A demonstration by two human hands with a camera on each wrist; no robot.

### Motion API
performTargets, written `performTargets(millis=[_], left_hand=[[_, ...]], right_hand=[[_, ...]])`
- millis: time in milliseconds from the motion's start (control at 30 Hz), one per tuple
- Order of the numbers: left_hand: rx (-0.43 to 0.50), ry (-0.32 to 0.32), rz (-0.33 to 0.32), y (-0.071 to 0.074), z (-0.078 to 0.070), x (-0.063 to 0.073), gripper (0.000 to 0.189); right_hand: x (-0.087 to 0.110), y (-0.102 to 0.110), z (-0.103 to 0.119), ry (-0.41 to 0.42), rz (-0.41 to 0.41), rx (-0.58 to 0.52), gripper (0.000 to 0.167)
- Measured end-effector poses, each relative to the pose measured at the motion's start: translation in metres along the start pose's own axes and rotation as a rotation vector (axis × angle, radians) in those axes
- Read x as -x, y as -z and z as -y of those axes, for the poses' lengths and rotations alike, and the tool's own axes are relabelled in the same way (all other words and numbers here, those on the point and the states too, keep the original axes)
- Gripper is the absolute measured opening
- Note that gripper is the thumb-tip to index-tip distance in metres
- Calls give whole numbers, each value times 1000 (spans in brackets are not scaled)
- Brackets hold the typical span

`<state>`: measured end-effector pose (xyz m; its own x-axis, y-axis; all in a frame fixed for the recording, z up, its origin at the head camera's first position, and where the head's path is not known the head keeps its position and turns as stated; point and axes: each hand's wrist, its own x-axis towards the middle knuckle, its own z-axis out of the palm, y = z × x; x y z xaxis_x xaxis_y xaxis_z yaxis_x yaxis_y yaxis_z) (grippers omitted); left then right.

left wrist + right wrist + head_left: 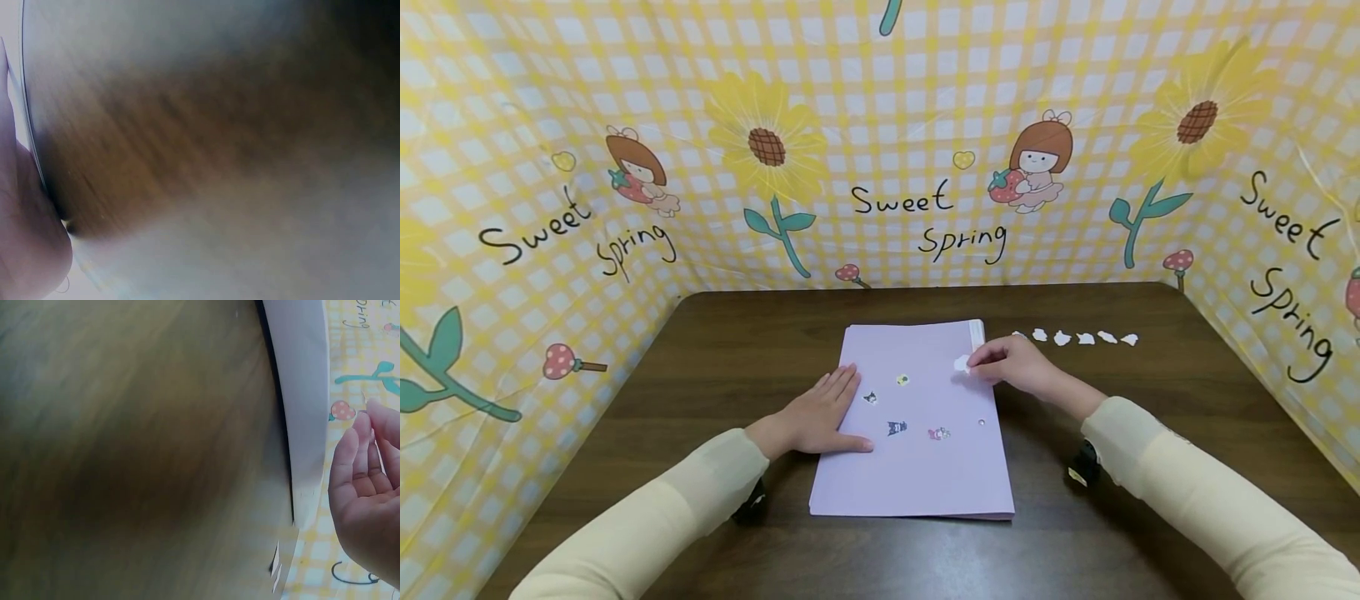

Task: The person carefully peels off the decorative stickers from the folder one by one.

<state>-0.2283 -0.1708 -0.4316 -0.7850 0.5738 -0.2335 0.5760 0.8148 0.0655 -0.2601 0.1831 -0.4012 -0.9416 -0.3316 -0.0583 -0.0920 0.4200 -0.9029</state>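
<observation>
A lilac folder (917, 483) lies flat on the dark table. My left hand (823, 412) rests on its left side with fingers straight and thumb spread; the left wrist view catches only part of that hand (28, 231) at its left edge. Over the folder's upper right, my right hand (1015, 365) pinches a small white sticker-like piece (962, 364) between thumb and fingertips. In the right wrist view the same hand (369, 487) has its fingertips together. Small cartoon stickers sit on the folder: a yellow one (902, 380), a black-and-white one (870, 398), a dark blue one (897, 428) and a pink one (938, 433).
Several white paper pieces (1062, 338) lie in a row on the table (737, 333), right of the folder. A tiny shiny dot (981, 422) is near the folder's right edge. A yellow checked cloth (880, 108) encloses the back and sides.
</observation>
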Motion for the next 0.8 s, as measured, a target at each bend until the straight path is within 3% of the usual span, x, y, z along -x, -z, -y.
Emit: performTargets(millis=[300,600,800], left_hand=[[2,5,3,-1,0,-1,119],[9,-19,-39,-4,3,-1,118],[11,-15,-13,1,0,0,119]], right_hand=[[7,22,-11,-16,-45,-19,24],[19,46,-25,-75,-116,-26,34],[26,62,-32,-68,-174,2,35]])
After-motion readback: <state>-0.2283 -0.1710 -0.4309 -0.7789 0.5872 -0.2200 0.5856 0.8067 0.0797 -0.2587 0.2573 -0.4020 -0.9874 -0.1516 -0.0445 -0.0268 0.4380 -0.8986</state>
